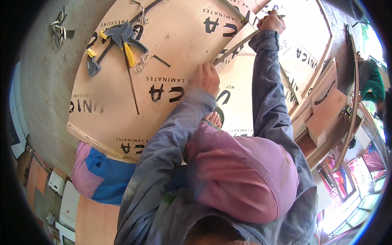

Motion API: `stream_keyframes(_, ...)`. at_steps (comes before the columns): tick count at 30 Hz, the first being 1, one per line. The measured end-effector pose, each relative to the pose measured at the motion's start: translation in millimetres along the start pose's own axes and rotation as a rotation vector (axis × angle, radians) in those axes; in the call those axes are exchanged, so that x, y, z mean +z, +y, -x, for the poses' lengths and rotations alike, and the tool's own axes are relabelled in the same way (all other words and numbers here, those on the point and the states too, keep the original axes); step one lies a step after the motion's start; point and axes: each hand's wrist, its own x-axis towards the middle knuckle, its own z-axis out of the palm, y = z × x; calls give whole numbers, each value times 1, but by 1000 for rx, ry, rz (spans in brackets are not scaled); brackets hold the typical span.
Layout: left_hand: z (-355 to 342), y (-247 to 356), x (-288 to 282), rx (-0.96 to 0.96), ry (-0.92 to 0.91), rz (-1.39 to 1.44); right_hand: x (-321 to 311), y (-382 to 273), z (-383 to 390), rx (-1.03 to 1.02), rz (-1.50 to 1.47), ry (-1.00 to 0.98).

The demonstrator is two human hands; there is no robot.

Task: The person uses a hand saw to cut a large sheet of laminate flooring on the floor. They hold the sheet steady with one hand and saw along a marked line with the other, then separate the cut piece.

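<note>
A long thin strip [237, 47] runs at a slant over a printed, pale brown board [179, 45]. My left hand [206, 77] is closed at the strip's near end, fingers bent down toward the board. Farther off and to the right, my right hand [272, 23] grips the strip near its far end, and a short piece pokes out past the fingers. Whether the strip is wood or metal I cannot tell. Grey and yellow bar clamps [122, 34] lie on the board left of my hands, with a short dark strip [162, 61] near them.
My bare foot [214, 118] rests on the board, close to my left wrist. Wooden box parts [326, 110] stand at the right, beside a long curved plank [352, 98]. A person in green [372, 81] is at the far right. A small tangled bundle [58, 32] lies on the floor at left.
</note>
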Motion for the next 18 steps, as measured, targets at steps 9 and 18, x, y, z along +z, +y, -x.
stream_keyframes(9,-5,7,-17,83,-85,-176,20,89,-60,79,482,-153)
stream_keyframes(18,-12,4,-19,-68,-168,8,31,88,-51,-320,1158,-313)
